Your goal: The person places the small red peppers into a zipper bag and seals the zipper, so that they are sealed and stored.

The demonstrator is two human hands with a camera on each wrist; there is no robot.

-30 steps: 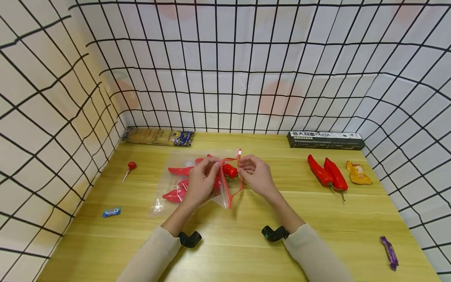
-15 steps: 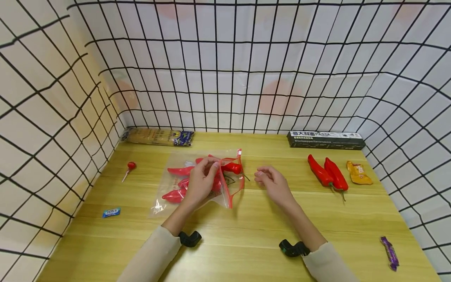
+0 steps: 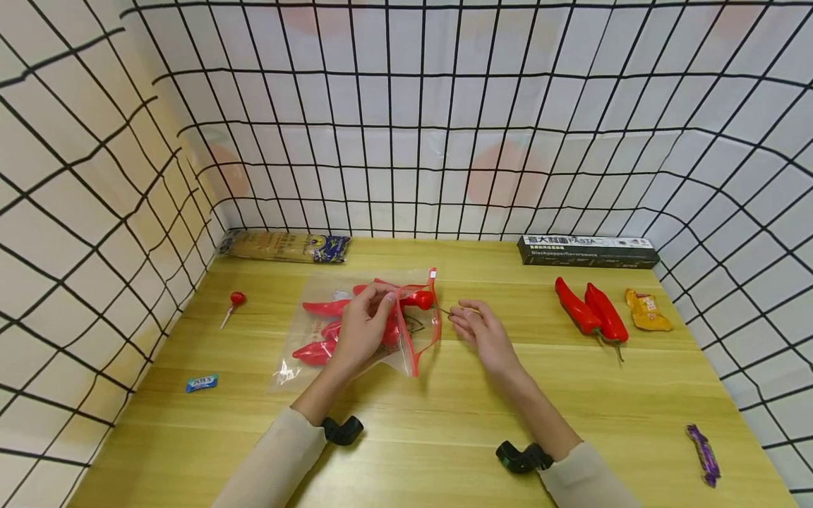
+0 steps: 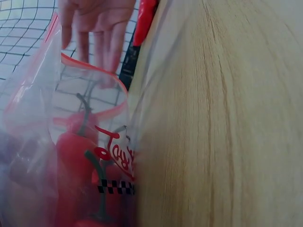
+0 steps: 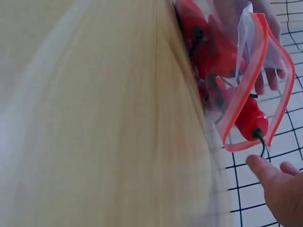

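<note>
A clear zip bag [image 3: 295,360] with a red zip edge lies on the table, several red chili peppers [image 3: 315,353] inside it. My left hand [image 3: 363,326] pinches the bag near its mouth, which gapes toward the right. At that mouth lies one red pepper [image 5: 252,120], its green stem poking out past the zip edge. My right hand [image 3: 485,337] is beside the stem tip, fingers mostly straight; whether they touch the stem I cannot tell. In the left wrist view the right hand's fingers [image 4: 113,45] hang extended behind the bag's mouth.
Two red peppers [image 3: 606,314] lie at the right by a yellow packet [image 3: 646,310]. A black pasta box [image 3: 587,254] and a noodle pack [image 3: 282,247] line the back, before a black wire grid. A lollipop [image 3: 238,298], blue candy [image 3: 202,382] and purple candy [image 3: 703,455] lie around the sides.
My right hand let go of the bag's mouth and drew back to the right, then came slightly left toward the pepper's stem. The left hand has stayed on the bag.
</note>
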